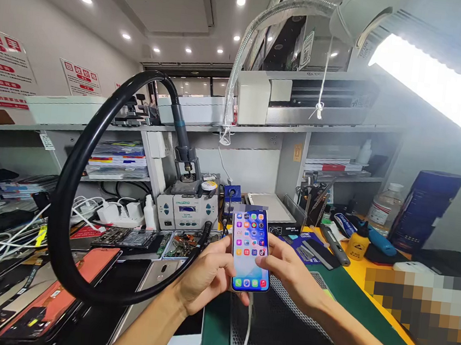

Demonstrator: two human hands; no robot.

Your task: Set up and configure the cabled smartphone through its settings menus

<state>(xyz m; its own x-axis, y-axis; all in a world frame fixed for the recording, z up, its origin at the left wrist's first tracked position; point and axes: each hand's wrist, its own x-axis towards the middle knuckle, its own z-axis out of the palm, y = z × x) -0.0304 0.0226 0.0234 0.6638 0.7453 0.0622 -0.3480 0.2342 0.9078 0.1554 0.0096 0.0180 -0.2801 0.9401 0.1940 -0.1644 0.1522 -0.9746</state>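
A smartphone (248,268) with its screen lit and rows of app icons is held upright in front of me. My left hand (209,272) wraps round its left side and lower edge, fingers partly hidden behind it. On the right side, my right hand (284,263) grips the phone's edge, its thumb over the lower right of the screen. A white cable (247,328) runs down from the phone's bottom end. Below the hands lies a dark perforated mat (255,329) on the green work surface (214,330).
A thick black hose (54,220) loops at the left from a hot-air rework station (187,209). Opened phones and tablets (79,283) crowd the left. A yellow bottle (358,243) and a clear bottle (385,208) stand at the right. A bright lamp (437,84) hangs overhead.
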